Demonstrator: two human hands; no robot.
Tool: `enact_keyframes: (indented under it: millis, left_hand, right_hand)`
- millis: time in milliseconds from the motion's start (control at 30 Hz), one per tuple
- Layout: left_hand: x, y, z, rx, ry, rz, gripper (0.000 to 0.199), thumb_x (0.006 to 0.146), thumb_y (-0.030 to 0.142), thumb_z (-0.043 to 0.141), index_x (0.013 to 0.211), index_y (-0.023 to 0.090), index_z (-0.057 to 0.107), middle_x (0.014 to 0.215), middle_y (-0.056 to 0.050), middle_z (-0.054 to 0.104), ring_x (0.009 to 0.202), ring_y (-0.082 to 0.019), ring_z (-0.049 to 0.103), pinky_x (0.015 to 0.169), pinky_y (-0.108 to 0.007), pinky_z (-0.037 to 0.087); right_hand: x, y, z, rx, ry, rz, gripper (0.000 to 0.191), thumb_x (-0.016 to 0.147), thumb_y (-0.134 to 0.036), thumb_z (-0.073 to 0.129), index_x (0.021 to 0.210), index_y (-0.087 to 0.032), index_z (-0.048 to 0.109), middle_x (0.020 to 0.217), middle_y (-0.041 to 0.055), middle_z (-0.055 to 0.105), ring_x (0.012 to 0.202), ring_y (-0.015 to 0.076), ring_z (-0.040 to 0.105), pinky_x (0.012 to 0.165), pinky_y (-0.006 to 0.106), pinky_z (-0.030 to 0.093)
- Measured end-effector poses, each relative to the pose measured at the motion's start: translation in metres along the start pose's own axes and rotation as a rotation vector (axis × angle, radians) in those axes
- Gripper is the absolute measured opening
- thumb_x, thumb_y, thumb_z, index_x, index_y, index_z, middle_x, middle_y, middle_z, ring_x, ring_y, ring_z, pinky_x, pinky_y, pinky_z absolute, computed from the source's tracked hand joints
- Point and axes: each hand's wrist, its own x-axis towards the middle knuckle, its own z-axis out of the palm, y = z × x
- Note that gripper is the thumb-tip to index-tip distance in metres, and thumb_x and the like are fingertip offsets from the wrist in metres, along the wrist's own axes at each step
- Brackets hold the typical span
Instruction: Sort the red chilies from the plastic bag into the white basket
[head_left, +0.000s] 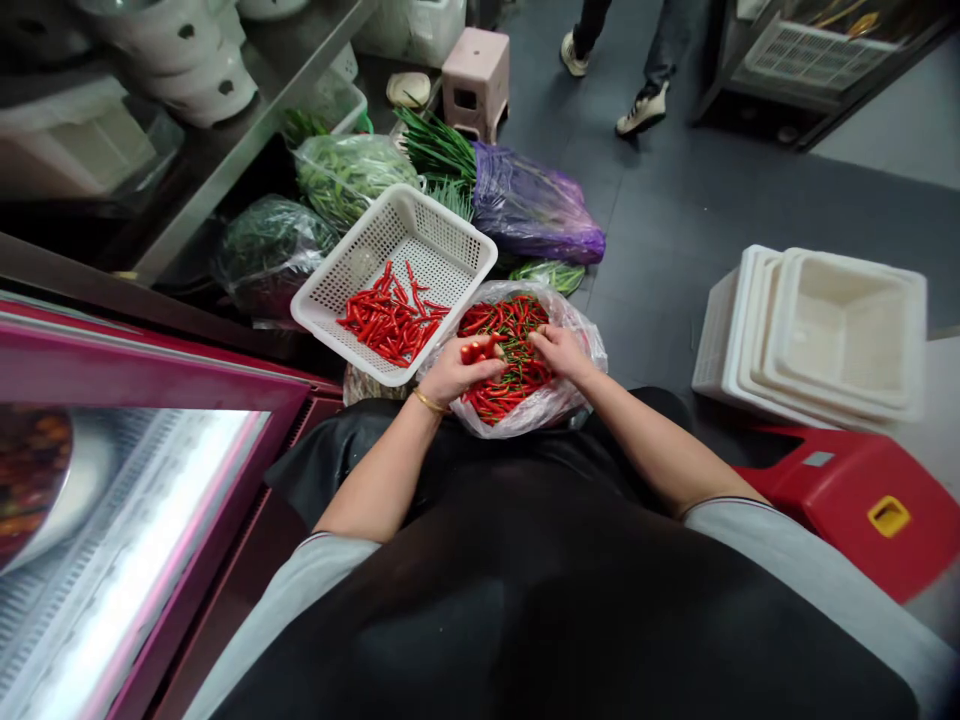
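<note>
A clear plastic bag (589, 335) full of red chilies with green stems (517, 375) lies open at my lap. My left hand (461, 368) is over its left side, fingers curled round several red chilies. At the bag's upper right, my right hand (559, 350) has its fingertips pinched together among the chilies; whatever they hold is too small to make out. Left of the bag, a white perforated basket (450, 240) stands tilted, with a pile of red chilies (394, 320) in it.
Bagged greens (352, 170) and a purple bag (532, 205) of green stalks lie beyond the basket. A pink stool (476, 75) stands farther back, near a person's feet (643, 108). Stacked white bins (847, 320) and a red plastic object (862, 490) are at right.
</note>
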Motion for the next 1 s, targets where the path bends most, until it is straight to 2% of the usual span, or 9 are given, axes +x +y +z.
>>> enact_keyframes:
  millis: [100, 200, 267, 367, 500, 600, 800, 900, 1000]
  left_hand:
    - [0.002, -0.006, -0.012, -0.034, 0.086, -0.116, 0.033, 0.069, 0.041, 0.073, 0.074, 0.012, 0.059, 0.057, 0.0, 0.057, 0.044, -0.006, 0.043, 0.044, -0.021, 0.03]
    - [0.006, -0.019, -0.016, -0.009, 0.077, -0.221, 0.037, 0.067, 0.042, 0.075, 0.062, 0.012, 0.055, 0.05, 0.0, 0.053, 0.039, -0.004, 0.037, 0.04, -0.021, 0.023]
    - [0.007, -0.023, -0.014, -0.011, 0.066, -0.223, 0.038, 0.068, 0.044, 0.074, 0.062, 0.012, 0.056, 0.051, 0.0, 0.054, 0.039, -0.004, 0.037, 0.04, -0.021, 0.022]
    - [0.007, -0.015, -0.011, 0.008, 0.024, -0.194, 0.038, 0.071, 0.046, 0.072, 0.065, 0.012, 0.056, 0.051, 0.001, 0.052, 0.041, -0.005, 0.038, 0.042, -0.021, 0.024]
    - [0.005, 0.009, -0.007, 0.163, -0.041, -0.058, 0.036, 0.07, 0.044, 0.074, 0.065, 0.013, 0.056, 0.054, 0.002, 0.051, 0.048, -0.006, 0.04, 0.048, -0.021, 0.03]
    - [-0.005, 0.022, -0.003, 0.203, -0.065, 0.043, 0.033, 0.067, 0.04, 0.076, 0.068, 0.012, 0.059, 0.057, 0.002, 0.052, 0.052, -0.007, 0.044, 0.051, -0.02, 0.034]
    - [-0.027, 0.029, -0.015, -0.413, -0.137, 0.281, 0.037, 0.069, 0.047, 0.074, 0.064, 0.015, 0.056, 0.044, 0.003, 0.047, 0.035, -0.007, 0.039, 0.035, -0.019, 0.03]
    - [-0.022, 0.022, -0.026, -0.541, -0.017, 0.217, 0.036, 0.071, 0.046, 0.075, 0.07, 0.016, 0.054, 0.054, 0.002, 0.055, 0.04, -0.006, 0.046, 0.037, -0.016, 0.036]
    - [-0.014, 0.004, -0.034, -0.524, 0.09, 0.071, 0.041, 0.069, 0.05, 0.075, 0.075, 0.017, 0.052, 0.066, 0.0, 0.063, 0.049, -0.009, 0.055, 0.04, -0.016, 0.042]
  right_hand:
    - [-0.003, 0.001, 0.0, -0.391, -0.068, -0.098, 0.029, 0.087, -0.027, 0.05, 0.111, -0.015, 0.062, 0.101, 0.012, 0.065, 0.089, 0.0211, 0.059, 0.079, 0.03, 0.043]
    - [-0.009, -0.02, -0.008, -0.484, -0.022, -0.273, 0.047, 0.087, -0.017, 0.044, 0.134, -0.014, 0.049, 0.129, 0.0167, 0.054, 0.112, 0.0243, 0.053, 0.09, 0.033, 0.041]
    - [-0.011, -0.04, -0.015, -0.469, -0.019, -0.393, 0.043, 0.091, -0.015, 0.036, 0.131, -0.012, 0.05, 0.125, 0.0167, 0.056, 0.113, 0.0234, 0.051, 0.092, 0.033, 0.04]
    - [-0.013, -0.064, -0.023, -0.485, -0.179, -0.517, 0.032, 0.094, -0.022, 0.035, 0.109, -0.011, 0.06, 0.102, 0.0145, 0.064, 0.091, 0.0211, 0.055, 0.079, 0.03, 0.039]
    - [-0.016, -0.079, -0.027, -0.403, -0.197, -0.527, 0.028, 0.093, -0.023, 0.035, 0.081, -0.014, 0.06, 0.074, 0.0058, 0.061, 0.064, 0.0133, 0.047, 0.062, 0.025, 0.031]
    - [-0.018, -0.075, -0.028, -0.307, -0.147, -0.542, 0.027, 0.089, -0.02, 0.038, 0.068, -0.016, 0.055, 0.062, 0.0006, 0.053, 0.056, 0.0102, 0.042, 0.059, 0.024, 0.028]
    - [-0.02, -0.032, -0.006, -0.456, -0.184, -0.378, 0.029, 0.09, -0.021, 0.039, 0.077, -0.013, 0.064, 0.068, 0.0028, 0.059, 0.057, 0.0106, 0.045, 0.058, 0.023, 0.031]
    - [-0.016, -0.017, 0.017, -0.641, -0.297, -0.397, 0.031, 0.093, -0.03, 0.044, 0.108, -0.015, 0.065, 0.099, 0.0106, 0.065, 0.069, 0.0145, 0.056, 0.059, 0.024, 0.033]
    - [-0.004, -0.015, 0.028, -0.78, -0.423, -0.37, 0.031, 0.094, -0.027, 0.042, 0.106, -0.015, 0.067, 0.104, 0.0139, 0.065, 0.076, 0.018, 0.062, 0.06, 0.025, 0.034]
